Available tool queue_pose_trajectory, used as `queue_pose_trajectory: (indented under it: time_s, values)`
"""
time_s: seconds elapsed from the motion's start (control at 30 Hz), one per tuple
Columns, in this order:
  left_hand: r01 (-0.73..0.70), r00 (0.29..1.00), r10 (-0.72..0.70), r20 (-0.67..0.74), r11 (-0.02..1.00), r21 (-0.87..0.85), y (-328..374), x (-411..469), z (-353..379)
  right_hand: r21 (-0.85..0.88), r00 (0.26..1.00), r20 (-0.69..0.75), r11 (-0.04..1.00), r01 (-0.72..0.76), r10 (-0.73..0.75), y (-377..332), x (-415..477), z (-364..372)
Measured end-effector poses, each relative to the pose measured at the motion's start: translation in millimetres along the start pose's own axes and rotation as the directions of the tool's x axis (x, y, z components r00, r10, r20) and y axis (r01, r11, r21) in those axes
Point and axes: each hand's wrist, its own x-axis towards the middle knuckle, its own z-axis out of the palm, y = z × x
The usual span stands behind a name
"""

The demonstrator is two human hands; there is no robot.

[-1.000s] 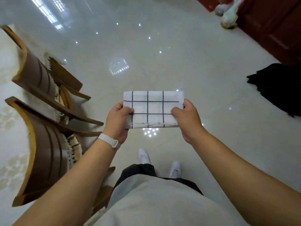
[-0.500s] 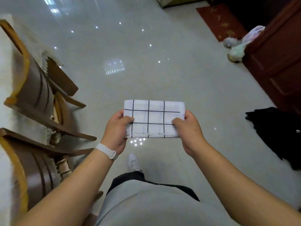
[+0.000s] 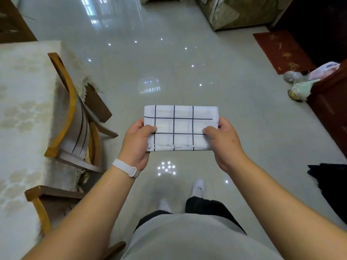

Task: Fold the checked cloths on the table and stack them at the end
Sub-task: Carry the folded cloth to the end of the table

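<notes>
Glossy tiled floor (image 3: 169, 59) beside draped table (image 3: 24, 113)

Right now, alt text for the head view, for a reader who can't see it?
A left hand and right hand pinch the ends of a folded checked cloth, held over a glossy floor. A cloth-covered table and wooden chairs stand at left.

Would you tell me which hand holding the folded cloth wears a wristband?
The left hand: a white wristband circles its wrist, while the right hand has a bare wrist.

Matt woven checked cloth (image 3: 181, 126), glossy polished floor tiles (image 3: 169, 53), varnished wooden chair (image 3: 73, 109).
</notes>
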Motion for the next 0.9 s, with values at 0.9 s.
queue_pose_trajectory:
  time_s: [0.9]
  values:
    - [-0.095,0.968,0.088,-0.236,0.995,-0.018,124,196,193,0.097,0.966,0.257,0.995,0.009,-0.034,-131,314,-24]
